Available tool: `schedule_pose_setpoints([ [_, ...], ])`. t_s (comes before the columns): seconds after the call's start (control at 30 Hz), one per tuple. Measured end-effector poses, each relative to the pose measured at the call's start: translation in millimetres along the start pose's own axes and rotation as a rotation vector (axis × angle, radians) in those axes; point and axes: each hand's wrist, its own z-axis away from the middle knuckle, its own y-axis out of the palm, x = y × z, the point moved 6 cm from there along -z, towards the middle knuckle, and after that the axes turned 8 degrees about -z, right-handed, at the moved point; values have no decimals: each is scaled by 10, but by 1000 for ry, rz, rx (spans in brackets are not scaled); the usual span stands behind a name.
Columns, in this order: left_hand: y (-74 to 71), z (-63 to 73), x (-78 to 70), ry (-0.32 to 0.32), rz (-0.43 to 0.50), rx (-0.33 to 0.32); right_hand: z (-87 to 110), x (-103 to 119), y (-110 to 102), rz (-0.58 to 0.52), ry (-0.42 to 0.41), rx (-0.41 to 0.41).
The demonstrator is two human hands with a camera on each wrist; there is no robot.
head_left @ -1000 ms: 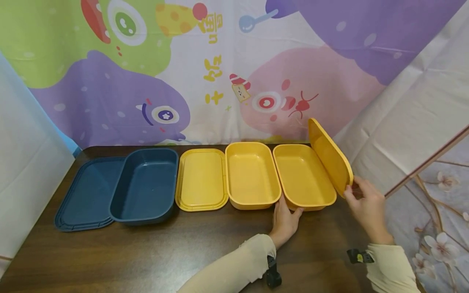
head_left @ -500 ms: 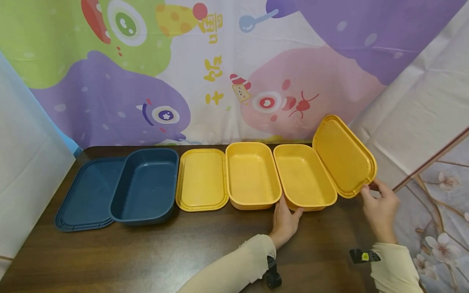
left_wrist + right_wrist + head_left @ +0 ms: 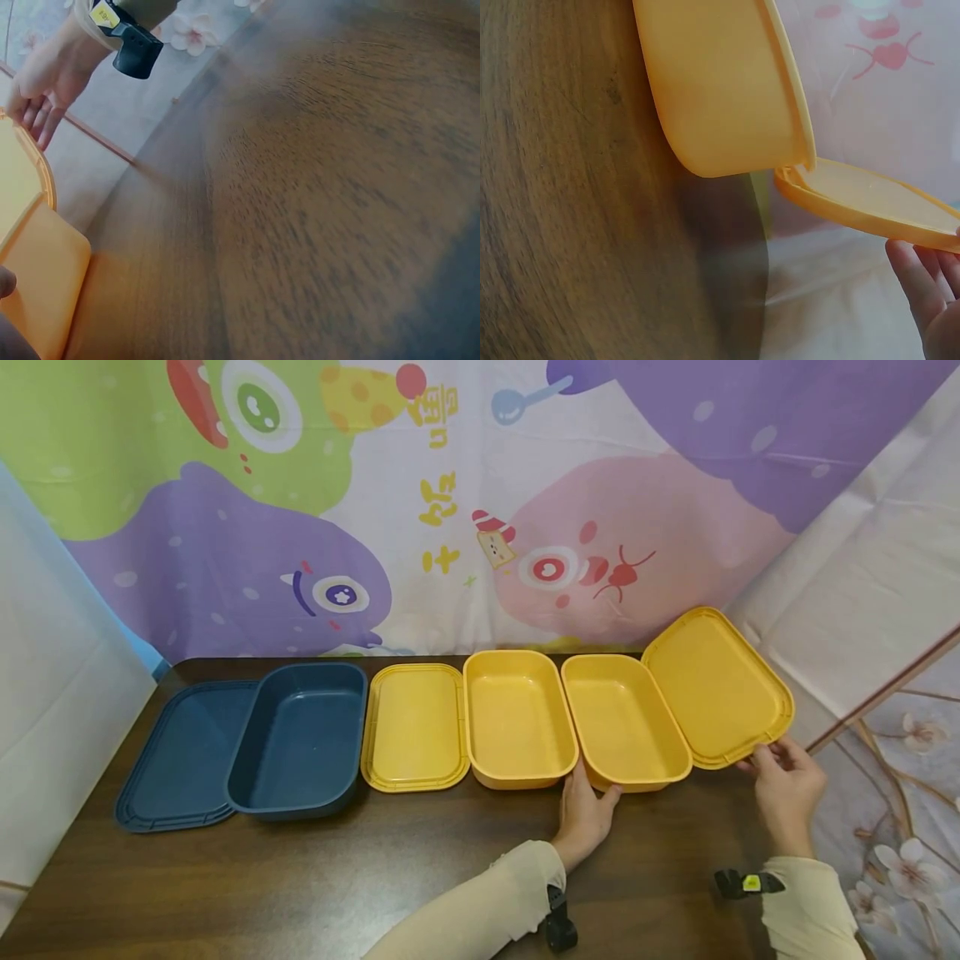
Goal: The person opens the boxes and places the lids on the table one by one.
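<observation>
Two yellow food containers without lids on stand side by side, a left one (image 3: 521, 718) and a right one (image 3: 626, 722). My left hand (image 3: 583, 818) holds the near left corner of the right container, its fingers reaching into the gap between the two and its thumb on the front wall. Beyond that container's right side, a yellow lid (image 3: 716, 689) tilts with its inner face up. My right hand (image 3: 787, 789) pinches the lid's near right corner, with fingers underneath. In the right wrist view the lid (image 3: 862, 202) slopes beside the container (image 3: 724, 90), its edge right at the rim.
A second yellow lid (image 3: 415, 727) lies flat left of the yellow containers. Farther left stands a dark blue container (image 3: 303, 752), overlapping a dark blue lid (image 3: 183, 756). A printed cloth (image 3: 450, 602) hangs behind the brown table (image 3: 300, 885).
My right hand has moved right, swinging the yellow lid from nearly upright beside the right container down to a low tilt, inner face now up. My left hand stays put.
</observation>
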Motion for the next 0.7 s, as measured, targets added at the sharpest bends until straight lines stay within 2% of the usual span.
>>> schedule_pose_setpoints([
  [0.17, -7, 4, -8, -5, -1, -1, -234, -372, -203, -19, 8, 6],
  [0.33, -16, 12, -18, -6, 4, -4, -449, -704, -383, -58, 8, 48],
  [0.5, -15, 10, -24, -6, 2, -6, -500, -866, -472, -62, 22, 18],
  [0.7, -18, 28, -28, -7, 17, 2, -509, -935, -496, -41, 64, -9],
])
